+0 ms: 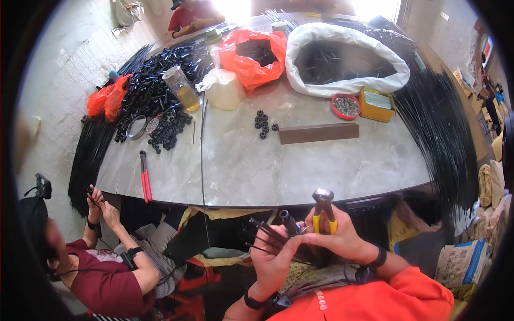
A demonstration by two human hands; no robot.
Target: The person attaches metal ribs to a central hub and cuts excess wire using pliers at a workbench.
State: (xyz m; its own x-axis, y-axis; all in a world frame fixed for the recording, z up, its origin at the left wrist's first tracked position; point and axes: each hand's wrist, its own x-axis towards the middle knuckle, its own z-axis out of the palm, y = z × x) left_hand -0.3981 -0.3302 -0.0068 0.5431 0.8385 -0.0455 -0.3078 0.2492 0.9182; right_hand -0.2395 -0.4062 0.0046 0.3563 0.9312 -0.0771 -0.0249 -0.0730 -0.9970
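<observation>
My left hand (272, 263) is closed around several thin black rods (266, 231), whose ends fan out past the fingers toward the table. A short black tubular fitting (289, 221) stands up between my two hands, with a small shiny bit beside it at the fingertips. My right hand (345, 235) grips end-cutting pincers (323, 200) with yellow handles, jaws pointing away from me. The right thumb and fingertips meet the left ones by the fitting. Both hands are just off the near table edge, above my lap.
On the grey marbled table (241, 171) lie a brown block (319, 133), small black fittings (262, 123), a red dish of metal bits (346, 107), and red-handled pincers (145, 179). A white sack (348, 88) stands behind. Long black rods (447, 139) cover the right edge. A co-worker (110, 267) sits left.
</observation>
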